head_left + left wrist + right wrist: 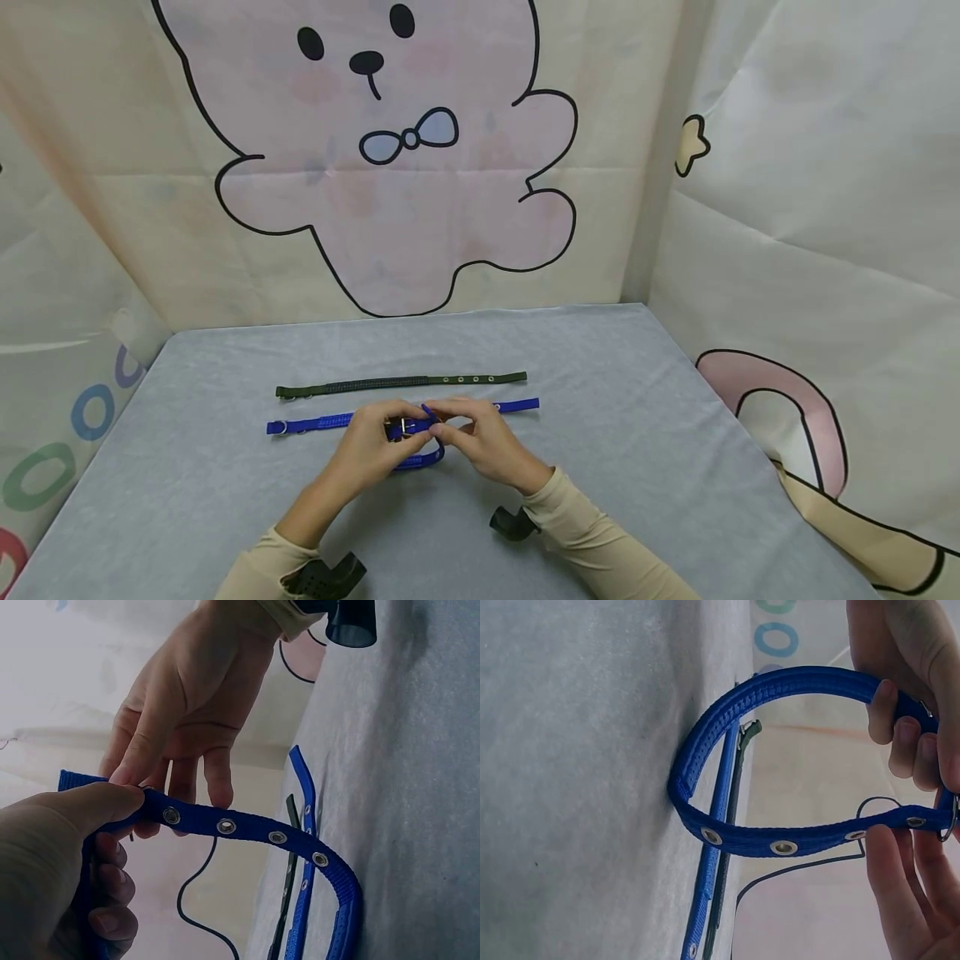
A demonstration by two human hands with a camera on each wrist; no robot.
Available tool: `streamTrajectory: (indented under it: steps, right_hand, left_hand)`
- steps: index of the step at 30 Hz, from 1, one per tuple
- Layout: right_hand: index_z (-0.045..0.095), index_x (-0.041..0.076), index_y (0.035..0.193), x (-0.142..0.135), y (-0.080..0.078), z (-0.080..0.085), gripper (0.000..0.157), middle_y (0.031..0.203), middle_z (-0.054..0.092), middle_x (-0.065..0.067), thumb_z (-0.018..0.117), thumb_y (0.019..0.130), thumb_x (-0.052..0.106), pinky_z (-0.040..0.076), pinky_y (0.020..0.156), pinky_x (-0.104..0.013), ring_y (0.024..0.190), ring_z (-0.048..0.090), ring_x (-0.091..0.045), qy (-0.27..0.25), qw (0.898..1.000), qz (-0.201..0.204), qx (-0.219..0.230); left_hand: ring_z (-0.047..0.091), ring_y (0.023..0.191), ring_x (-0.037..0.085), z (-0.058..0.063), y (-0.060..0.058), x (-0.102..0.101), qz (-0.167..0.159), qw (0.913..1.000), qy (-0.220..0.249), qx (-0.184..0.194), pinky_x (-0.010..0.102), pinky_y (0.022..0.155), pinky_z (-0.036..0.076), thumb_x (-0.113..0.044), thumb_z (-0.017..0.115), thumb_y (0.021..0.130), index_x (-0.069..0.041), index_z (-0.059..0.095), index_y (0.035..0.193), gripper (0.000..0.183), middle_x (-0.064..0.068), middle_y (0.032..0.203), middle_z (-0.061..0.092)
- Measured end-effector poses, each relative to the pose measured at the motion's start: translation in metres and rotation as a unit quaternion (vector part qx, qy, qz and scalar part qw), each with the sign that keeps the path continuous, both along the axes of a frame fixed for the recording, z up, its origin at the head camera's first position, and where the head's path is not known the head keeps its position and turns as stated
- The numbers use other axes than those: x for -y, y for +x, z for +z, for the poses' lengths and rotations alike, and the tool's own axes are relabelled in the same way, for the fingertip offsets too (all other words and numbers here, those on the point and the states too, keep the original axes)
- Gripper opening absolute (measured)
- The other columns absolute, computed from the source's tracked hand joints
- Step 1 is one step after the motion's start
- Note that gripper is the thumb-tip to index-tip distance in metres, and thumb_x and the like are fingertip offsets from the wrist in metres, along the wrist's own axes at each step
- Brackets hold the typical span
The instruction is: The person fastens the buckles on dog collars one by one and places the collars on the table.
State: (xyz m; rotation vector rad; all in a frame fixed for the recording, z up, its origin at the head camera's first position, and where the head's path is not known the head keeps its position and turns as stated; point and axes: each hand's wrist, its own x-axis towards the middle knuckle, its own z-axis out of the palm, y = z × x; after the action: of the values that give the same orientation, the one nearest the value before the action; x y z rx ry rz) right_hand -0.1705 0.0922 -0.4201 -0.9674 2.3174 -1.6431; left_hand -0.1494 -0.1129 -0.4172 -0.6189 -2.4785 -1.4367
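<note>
Blue padded webbing collar with metal eyelets (416, 461), looped over mid-table, and it looks light, pliable, grippy, tough | hold beside its metal buckle (405, 427) | nine o'clock, left hand (367, 442) pinching buckle end; three o'clock, right hand (483, 444) pinching eyelet end | twelve o'clock, flat blue webbing strap (322, 422), dark-green one (390, 383) beyond

No words or numbers can be read. Round rings (77, 412) on the left wall (52, 292) look a bit like the letter O, but I cannot tell if they are letters.
</note>
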Motion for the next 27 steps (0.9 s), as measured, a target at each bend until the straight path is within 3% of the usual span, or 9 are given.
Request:
streamTrajectory:
  steps: [7, 17, 27]
  right_hand:
    - [0.069, 0.002, 0.127, 0.0014, 0.0010, -0.0022, 0.031, 0.134, 0.064, -0.016, 0.065, 0.099, 0.011, 0.060, 0.077, -0.026, 0.108, 0.068, -0.021, -0.011, 0.999, -0.017, -0.043]
    - [0.072, 0.004, 0.119, 0.0004, -0.0006, -0.0051, 0.024, 0.121, 0.071, -0.014, 0.069, 0.095, 0.008, 0.058, 0.077, -0.027, 0.105, 0.067, -0.009, -0.028, 0.998, -0.025, -0.047]
    - [0.072, 0.002, 0.114, 0.0007, -0.0027, -0.0086, 0.021, 0.112, 0.074, -0.016, 0.070, 0.094, 0.008, 0.059, 0.079, -0.028, 0.100, 0.069, -0.008, -0.034, 0.997, -0.034, -0.057]
  left_hand:
    - [0.048, 0.060, 0.001, -0.0004, 0.0008, 0.0010, 0.004, 1.0000, -0.001, 0.003, 0.021, 0.053, 0.044, -0.013, 0.085, 0.082, -0.013, 0.076, 0.091, 0.012, -0.002, 0.081, 0.072]
    - [0.051, 0.061, 0.002, -0.0023, 0.0020, 0.0027, 0.014, 0.9996, -0.013, 0.020, 0.022, 0.053, 0.046, -0.012, 0.085, 0.081, -0.013, 0.077, 0.093, 0.015, 0.000, 0.084, 0.074]
    - [0.050, 0.063, 0.004, -0.0049, 0.0016, 0.0045, 0.023, 0.9976, -0.044, 0.049, 0.022, 0.053, 0.043, -0.013, 0.083, 0.082, -0.016, 0.075, 0.091, 0.012, -0.001, 0.083, 0.071]
